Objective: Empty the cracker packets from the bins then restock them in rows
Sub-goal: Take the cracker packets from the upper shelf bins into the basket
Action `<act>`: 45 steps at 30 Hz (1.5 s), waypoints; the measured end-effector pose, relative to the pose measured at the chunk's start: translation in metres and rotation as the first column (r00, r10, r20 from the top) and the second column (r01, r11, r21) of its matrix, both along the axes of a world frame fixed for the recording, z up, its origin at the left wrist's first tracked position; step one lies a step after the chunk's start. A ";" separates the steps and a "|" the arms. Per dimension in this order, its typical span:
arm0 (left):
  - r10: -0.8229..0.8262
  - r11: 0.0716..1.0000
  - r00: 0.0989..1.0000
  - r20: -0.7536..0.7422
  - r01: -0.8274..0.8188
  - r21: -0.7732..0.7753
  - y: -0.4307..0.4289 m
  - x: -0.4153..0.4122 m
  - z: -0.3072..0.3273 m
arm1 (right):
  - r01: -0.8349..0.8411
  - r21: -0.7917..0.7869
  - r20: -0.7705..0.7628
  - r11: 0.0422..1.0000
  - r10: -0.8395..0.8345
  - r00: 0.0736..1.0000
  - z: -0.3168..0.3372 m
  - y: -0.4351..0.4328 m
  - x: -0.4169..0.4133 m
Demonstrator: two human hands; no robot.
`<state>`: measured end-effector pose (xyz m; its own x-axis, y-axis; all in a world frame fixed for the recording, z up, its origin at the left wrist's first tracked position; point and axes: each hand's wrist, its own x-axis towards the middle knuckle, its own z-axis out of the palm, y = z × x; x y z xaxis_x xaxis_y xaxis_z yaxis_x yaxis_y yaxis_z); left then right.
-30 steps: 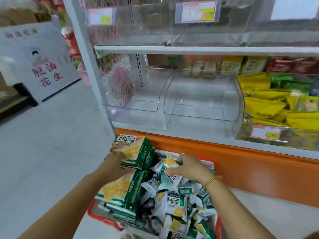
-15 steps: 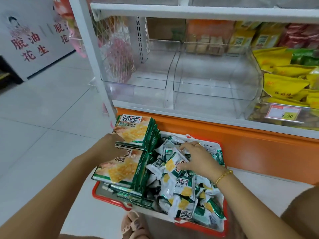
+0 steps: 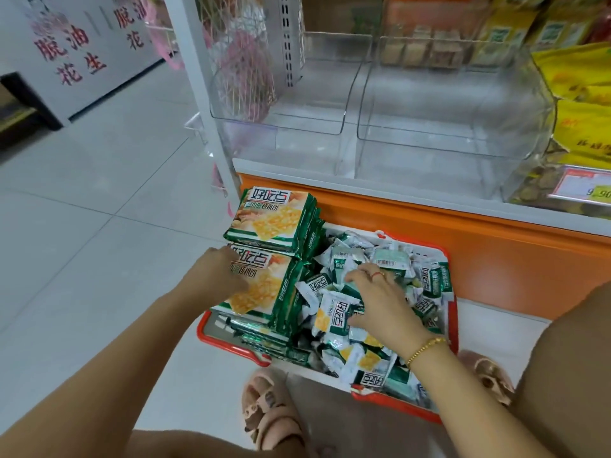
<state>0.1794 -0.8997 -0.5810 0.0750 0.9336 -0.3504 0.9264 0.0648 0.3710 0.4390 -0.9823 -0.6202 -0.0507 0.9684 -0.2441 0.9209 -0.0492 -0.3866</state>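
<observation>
Pressing left hand (image 3: 215, 276), fingers flat, on stacked green-and-white foil cracker packs (image 3: 264, 292) branded 好吃点. Spreading right hand (image 3: 380, 302), fingers loose and gripping nothing, over small loose cracker packets (image 3: 334, 315), all in red plastic basket (image 3: 202, 330) below clear plastic bins (image 3: 429, 133). Price tag (image 3: 585, 190): 9.90.

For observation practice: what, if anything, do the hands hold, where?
Nothing clearly held: left hand rests on the big cracker pack's left edge, right hand on small packets.

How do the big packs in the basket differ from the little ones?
The big packs lie flat in neat stacks; the small packets lie in a loose jumble. The big packs are broad and yellow-faced; the small packets are puffy and whiter. Both share green trim and logo.
</observation>
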 end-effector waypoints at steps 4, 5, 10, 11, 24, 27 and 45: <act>0.181 0.983 0.983 0.009 -0.182 0.005 0.007 -0.014 0.006 | 0.022 -0.010 -0.085 1.000 -0.023 0.996 0.034 0.012 -0.014; 0.188 0.982 0.982 -0.003 -0.188 -0.032 0.006 -0.017 0.007 | 0.012 0.036 -0.130 0.999 -0.008 0.992 0.042 0.015 -0.018; 0.211 0.958 0.973 0.092 -0.187 -0.215 0.010 -0.028 -0.005 | 0.188 0.038 -0.504 0.981 -0.144 0.852 0.061 0.067 -0.044; 0.229 0.951 0.966 0.119 -0.195 -0.240 0.012 -0.029 -0.005 | 0.264 -0.024 -0.579 0.964 -0.229 0.783 0.061 0.083 -0.046; 0.422 0.786 0.880 0.220 -0.233 -0.573 0.021 -0.036 -0.017 | 0.340 -0.374 -0.519 0.863 -0.498 0.695 0.026 0.138 -0.078; 0.518 0.694 0.809 0.278 -0.208 -0.689 0.018 -0.039 -0.015 | 0.354 -0.406 -0.525 0.842 -0.533 0.664 0.022 0.141 -0.083; 0.548 0.836 0.420 0.723 -0.293 -0.464 0.062 -0.052 0.036 | 0.297 -0.534 -0.709 0.792 -0.610 0.353 0.035 0.133 -0.052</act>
